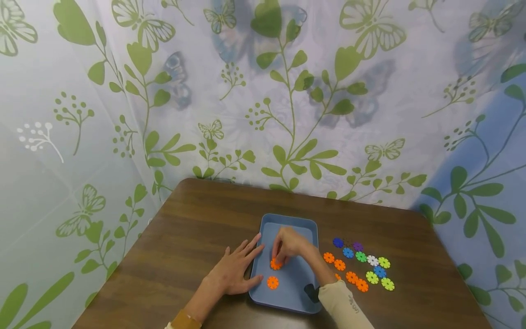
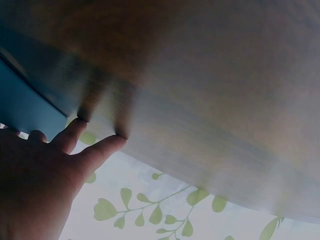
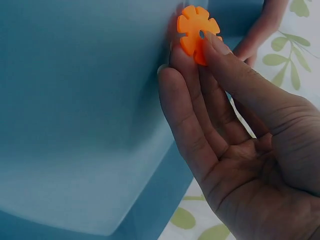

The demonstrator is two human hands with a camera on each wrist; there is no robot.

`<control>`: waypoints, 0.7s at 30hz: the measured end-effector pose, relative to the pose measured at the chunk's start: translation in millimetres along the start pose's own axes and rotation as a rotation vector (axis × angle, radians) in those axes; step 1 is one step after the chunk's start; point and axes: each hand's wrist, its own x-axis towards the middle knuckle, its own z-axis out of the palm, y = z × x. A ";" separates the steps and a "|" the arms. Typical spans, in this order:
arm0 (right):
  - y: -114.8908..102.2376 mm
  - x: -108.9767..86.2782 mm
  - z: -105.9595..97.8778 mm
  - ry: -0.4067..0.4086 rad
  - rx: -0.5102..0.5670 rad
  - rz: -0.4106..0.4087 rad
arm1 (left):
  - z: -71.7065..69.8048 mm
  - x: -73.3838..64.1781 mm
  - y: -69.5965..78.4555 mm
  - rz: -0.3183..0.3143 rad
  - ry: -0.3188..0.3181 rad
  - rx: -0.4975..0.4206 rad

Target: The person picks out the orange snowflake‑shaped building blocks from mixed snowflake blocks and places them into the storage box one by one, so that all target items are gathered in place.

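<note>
Inside the blue tray (image 1: 287, 297), my right hand (image 1: 289, 242) pinches an orange notched disc (image 3: 192, 27) between thumb and fingers. The right wrist view shows the disc's slotted edge and small centre hole. Just below it in the head view, a second orange disc (image 1: 273, 282) lies flat on the tray floor. My left hand (image 1: 235, 269) rests at the tray's left rim with fingers spread, its fingertips reaching the edge. In the left wrist view, the left hand (image 2: 45, 175) has thumb and forefinger extended over the tabletop.
Right of the tray, on the brown table (image 1: 205, 219), lie several more notched discs: orange ones (image 1: 339, 264), a white one (image 1: 372, 260), a purple one (image 1: 358, 246), plus blue, green and yellow-green ones. A patterned curtain (image 1: 246, 114) hangs behind and left of the table.
</note>
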 end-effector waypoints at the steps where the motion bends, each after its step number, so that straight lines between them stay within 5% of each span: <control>1: 0.5 0.3 1.2 -0.004 -0.006 0.005 | 0.0 -0.4 0.3 0.000 -0.001 0.000; 21: 3.4 7.4 9.0 0.010 -0.087 0.010 | -0.5 0.0 -0.8 0.006 0.011 -0.011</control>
